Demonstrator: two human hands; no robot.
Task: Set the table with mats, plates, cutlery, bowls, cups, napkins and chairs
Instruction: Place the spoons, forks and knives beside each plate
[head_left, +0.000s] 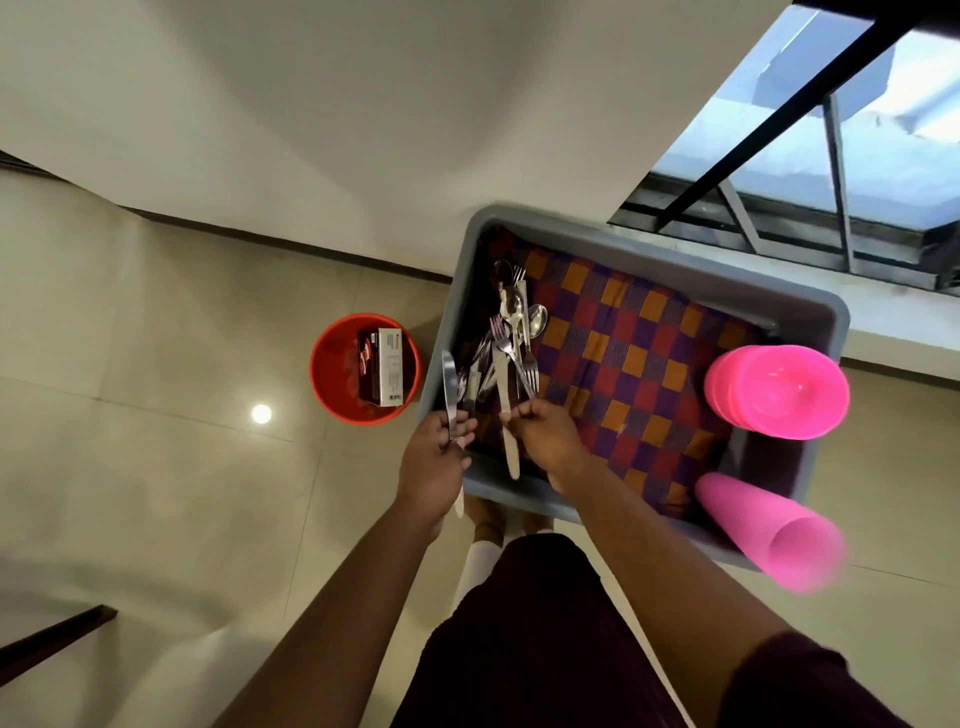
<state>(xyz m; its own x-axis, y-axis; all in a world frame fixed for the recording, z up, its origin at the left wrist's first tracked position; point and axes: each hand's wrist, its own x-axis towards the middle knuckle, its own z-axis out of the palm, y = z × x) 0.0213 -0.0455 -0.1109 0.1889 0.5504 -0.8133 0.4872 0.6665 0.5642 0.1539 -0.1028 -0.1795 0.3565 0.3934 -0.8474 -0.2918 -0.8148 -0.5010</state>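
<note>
Cutlery: we see a heap of spoons and forks (511, 332) lying at the left end of a grey tub (649, 254), on a checked cloth (628, 364).
Left hand: our left hand (434, 460) grips a knife (450, 395), blade pointing away from us, over the tub's near-left corner.
Right hand: our right hand (545, 434) pinches a fork (527, 371) and another knife (506, 410) just above the heap.
Bowls: pink bowls (779, 389) sit stacked at the tub's right end.
Cups: stacked pink cups (769, 530) lie tilted at the near-right corner.
Floor: pale glossy tiles (156, 364) carry a red bucket (332, 384) just left of the tub, a box (384, 366) inside it.
Room: cream wall (260, 130) behind; window (857, 156) with dark bars to the right.
</note>
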